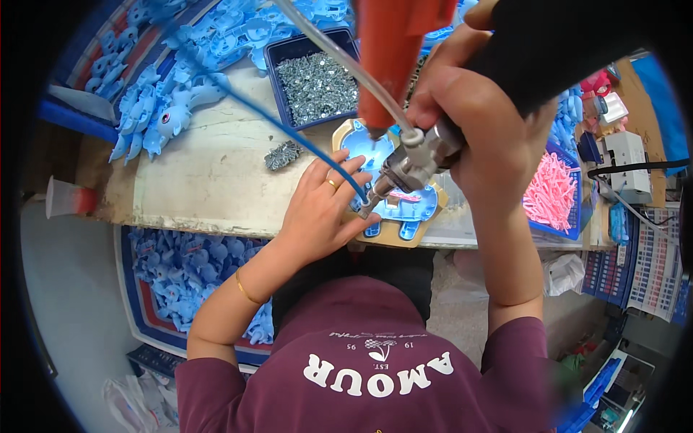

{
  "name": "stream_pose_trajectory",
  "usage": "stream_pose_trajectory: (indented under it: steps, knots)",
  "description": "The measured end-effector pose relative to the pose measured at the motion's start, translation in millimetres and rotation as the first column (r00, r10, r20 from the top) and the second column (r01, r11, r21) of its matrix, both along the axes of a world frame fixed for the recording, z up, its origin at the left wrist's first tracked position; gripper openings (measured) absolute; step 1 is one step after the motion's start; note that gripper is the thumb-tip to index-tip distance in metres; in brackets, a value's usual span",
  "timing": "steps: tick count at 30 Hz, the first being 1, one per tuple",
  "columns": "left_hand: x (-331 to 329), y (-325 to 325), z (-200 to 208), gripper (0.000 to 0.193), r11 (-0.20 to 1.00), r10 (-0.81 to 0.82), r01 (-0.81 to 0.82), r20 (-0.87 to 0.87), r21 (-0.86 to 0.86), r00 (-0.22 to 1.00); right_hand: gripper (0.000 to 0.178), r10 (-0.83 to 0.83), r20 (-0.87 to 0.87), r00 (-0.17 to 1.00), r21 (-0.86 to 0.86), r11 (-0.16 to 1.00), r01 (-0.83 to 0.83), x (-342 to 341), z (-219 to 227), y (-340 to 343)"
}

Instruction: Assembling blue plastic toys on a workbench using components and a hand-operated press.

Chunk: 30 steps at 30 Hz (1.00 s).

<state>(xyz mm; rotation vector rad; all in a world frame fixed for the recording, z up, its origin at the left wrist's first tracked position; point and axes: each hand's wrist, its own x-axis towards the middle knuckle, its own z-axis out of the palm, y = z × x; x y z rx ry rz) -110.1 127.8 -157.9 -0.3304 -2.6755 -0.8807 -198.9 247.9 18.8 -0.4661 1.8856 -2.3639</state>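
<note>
A blue plastic toy shell (pixel 419 209) lies hollow side up in a tan holder (pixel 390 234) at the table's front edge. Fingers stretched out and apart, my left hand (pixel 317 198) rests over its left side. My right hand (pixel 476 115) is wrapped round a power screwdriver with a black body and a silver metal fitting (pixel 422 162), joined by clear and blue hoses. An orange body (pixel 390 58) with a dark tip points down over the shell; whether it belongs to the same tool, I cannot tell. My right hand and the tool hide part of the shell.
A dark blue bin of screws (pixel 317 83) stands behind the holder, with a small screw pile (pixel 281 155) nearby. Blue toy parts (pixel 162 115) heap up at the back left and fill a crate (pixel 130 289) below. Pink pieces (pixel 552 191) fill a basket at right. A cup (pixel 68 198) sits far left.
</note>
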Motion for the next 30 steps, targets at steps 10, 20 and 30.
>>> stream_pose_trajectory:
  steps: [10,20,30]
  knots:
    - [-1.5,9.1,-0.8,0.032,0.989,-0.133,0.124,-0.12,-0.077,0.984,0.043,0.031,-0.431,0.902,0.007,0.999,-0.031,-87.6,60.3,25.0]
    - [59.7,-75.6,115.9,0.014,0.917,-0.229,0.128,0.234,0.378,0.945,0.036,0.07,-0.392,0.917,0.543,0.822,0.169,-230.7,-23.5,177.1]
    - [217.0,-156.0,110.6,0.052,0.776,0.631,-0.407,0.611,-0.482,0.478,0.03,0.26,-0.529,0.808,0.832,-0.029,0.555,-279.1,-143.6,254.0]
